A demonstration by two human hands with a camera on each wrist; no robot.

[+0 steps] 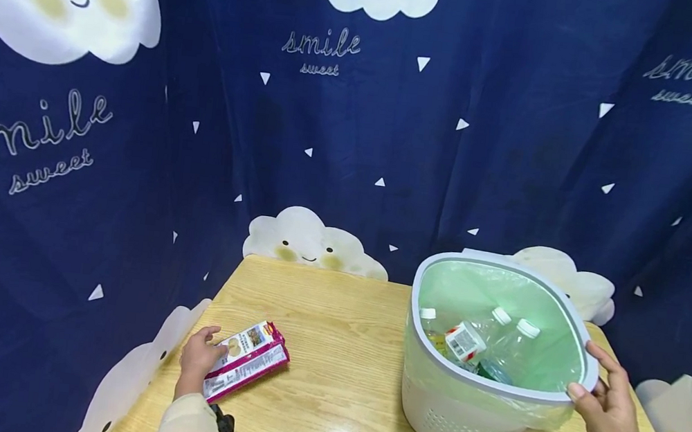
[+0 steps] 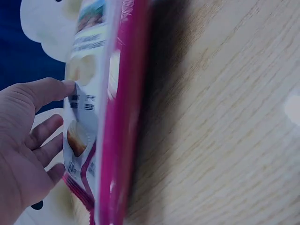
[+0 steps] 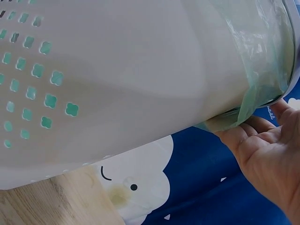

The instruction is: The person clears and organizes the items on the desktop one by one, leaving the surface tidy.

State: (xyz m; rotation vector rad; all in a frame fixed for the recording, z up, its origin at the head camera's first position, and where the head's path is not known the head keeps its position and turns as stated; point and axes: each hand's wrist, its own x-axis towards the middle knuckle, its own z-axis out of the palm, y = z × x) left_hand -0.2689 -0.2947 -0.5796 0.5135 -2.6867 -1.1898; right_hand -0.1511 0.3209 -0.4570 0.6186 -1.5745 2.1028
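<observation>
A white and magenta snack packet, printed with round biscuit-like pictures, is at the left of the wooden table. My left hand holds its left edge; the thumb lies over the printed face and the other fingers curl beside that edge in the left wrist view. On the right stands a pale waste bin with a grey rim and a green liner bag. My right hand grips the rim at its right side, thumb towards the near edge. In the right wrist view, liner film hangs beside the fingers.
Inside the bin lie several clear plastic bottles with white caps and a small white labelled container. The wooden table spans between packet and bin. A dark blue curtain with clouds hangs behind and at the sides.
</observation>
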